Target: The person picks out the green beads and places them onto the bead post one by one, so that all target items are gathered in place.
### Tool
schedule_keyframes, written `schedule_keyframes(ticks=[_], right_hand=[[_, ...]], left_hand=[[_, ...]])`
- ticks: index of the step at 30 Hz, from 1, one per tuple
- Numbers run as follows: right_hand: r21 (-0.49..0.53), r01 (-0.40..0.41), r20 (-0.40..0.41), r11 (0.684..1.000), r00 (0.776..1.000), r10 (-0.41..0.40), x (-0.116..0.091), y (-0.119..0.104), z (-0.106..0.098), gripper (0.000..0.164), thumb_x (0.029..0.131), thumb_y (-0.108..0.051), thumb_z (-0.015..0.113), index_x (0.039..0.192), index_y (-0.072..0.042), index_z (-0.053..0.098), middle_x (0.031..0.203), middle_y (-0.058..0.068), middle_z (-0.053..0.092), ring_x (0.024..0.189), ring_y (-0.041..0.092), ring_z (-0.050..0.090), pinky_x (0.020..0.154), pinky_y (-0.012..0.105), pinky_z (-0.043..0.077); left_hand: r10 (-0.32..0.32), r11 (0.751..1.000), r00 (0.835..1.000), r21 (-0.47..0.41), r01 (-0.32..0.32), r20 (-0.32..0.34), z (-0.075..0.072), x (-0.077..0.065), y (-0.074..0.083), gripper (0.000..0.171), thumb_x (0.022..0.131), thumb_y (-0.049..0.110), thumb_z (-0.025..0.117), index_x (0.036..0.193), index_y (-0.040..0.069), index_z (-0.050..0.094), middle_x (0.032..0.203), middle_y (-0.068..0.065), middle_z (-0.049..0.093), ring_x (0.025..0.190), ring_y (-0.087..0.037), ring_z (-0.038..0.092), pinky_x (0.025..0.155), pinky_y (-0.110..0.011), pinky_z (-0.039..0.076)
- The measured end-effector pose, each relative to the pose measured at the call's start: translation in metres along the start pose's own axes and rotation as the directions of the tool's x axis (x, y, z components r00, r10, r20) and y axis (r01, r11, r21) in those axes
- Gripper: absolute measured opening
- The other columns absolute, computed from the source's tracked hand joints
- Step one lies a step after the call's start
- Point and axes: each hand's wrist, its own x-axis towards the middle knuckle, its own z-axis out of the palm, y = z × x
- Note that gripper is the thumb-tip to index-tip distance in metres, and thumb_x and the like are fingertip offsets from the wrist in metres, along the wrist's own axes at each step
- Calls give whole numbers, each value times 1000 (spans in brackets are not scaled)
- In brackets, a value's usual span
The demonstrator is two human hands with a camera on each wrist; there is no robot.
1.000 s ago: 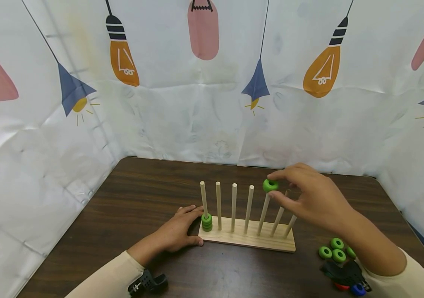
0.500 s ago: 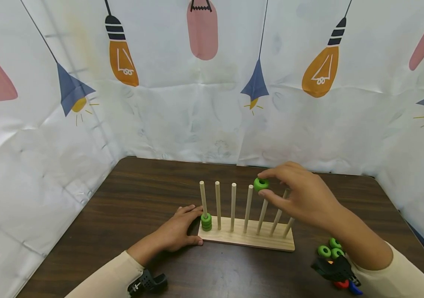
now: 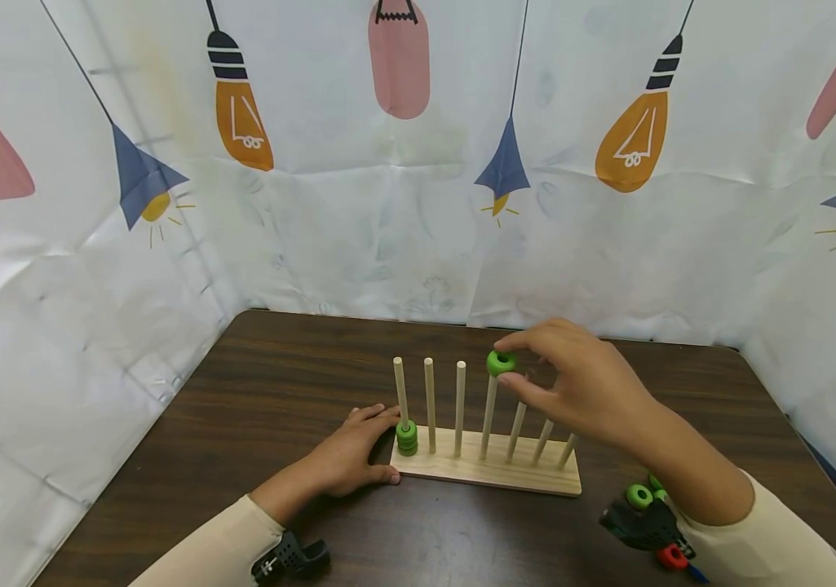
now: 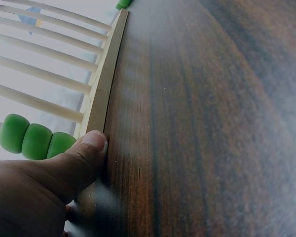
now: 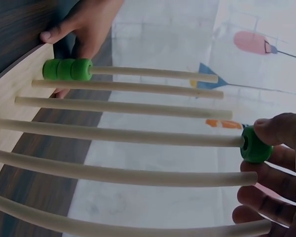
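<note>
Lamp-printed sheet (image 3: 403, 244), dark counter (image 3: 293, 367): early going

On the counter stands a wooden rack (image 3: 476, 471) of seven pegs (image 3: 459, 408). At its 9 o'clock end, three green beads (image 3: 407, 439) sit stacked on the first peg (image 3: 401, 391); the left hand (image 3: 351, 455) grips that end. The right hand (image 3: 581, 385) pinches another green bead (image 3: 502, 364) at 12 o'clock, at the tip of the fourth peg (image 3: 488, 420); whether it is threaded, I cannot tell. Much seems left: five pegs carry nothing, and loose green beads (image 3: 639, 496) and a red bead (image 3: 672, 557) lie at 4 o'clock.
</note>
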Motion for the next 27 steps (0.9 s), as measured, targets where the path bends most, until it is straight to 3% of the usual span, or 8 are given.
schedule_keyframes(ticks=[15,24,27], right_hand=[[13,-35,43,999,998,35,9,-5,6,34,87,-23,84,119,-17,73,108,-10,72,86,8,59,68,30,52],[28,-41,67,999,997,39,16,-8,10,34,88,-26,84,119,-18,74,110,-9,72,105,15,65,81,40,57],[36,-40,71,999,997,38,18,-10,12,33,88,-26,85,118,-18,74,110,-9,72,105,15,65,82,40,56]], left_hand=[[3,1000,1000,1,-3,0,1,0,0,80,86,39,84,150,7,50,161,-7,40,150,-38,26,121,-61,17],[1,1000,1000,0,-1,3,0,0,0,81,86,40,84,151,6,49,161,-7,39,151,-37,26,122,-61,16],[1,1000,1000,-2,-1,2,0,0,0,80,86,39,84,151,7,49,161,-7,39,151,-37,26,122,-61,17]])
